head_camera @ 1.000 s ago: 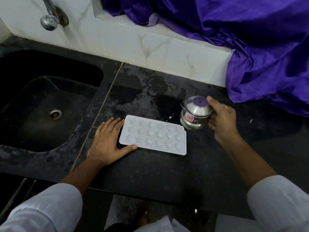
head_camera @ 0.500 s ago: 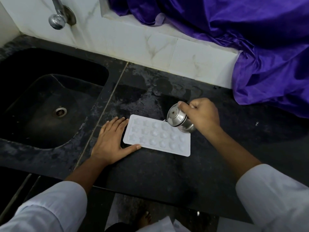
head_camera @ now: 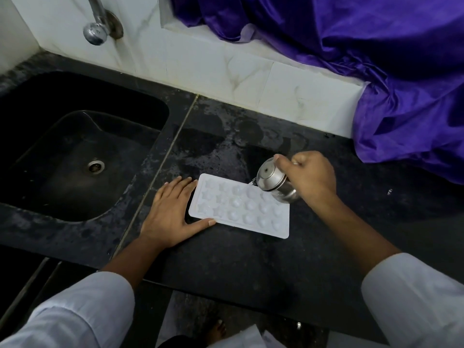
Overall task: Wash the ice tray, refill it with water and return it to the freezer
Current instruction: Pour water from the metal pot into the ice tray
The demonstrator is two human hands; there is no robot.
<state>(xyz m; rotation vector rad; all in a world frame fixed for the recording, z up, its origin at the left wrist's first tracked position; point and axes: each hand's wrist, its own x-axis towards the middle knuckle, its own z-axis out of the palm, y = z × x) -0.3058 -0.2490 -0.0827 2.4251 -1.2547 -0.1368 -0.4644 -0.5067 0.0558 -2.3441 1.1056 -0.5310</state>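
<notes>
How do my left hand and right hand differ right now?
The left hand lies flat, fingers straight, on the black counter beside the left end of the ice tray; the right hand is curled round a small steel pot. The left hand holds nothing; the right hand tilts the pot over the tray's far edge. Both wear white sleeves.

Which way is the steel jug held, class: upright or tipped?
Tipped. The right hand grips the steel jug with its lidded top leaning over toward the ice tray.

White ice tray [head_camera: 241,207] w/ star & dome molds – black counter [head_camera: 226,259], purple cloth [head_camera: 376,59].
</notes>
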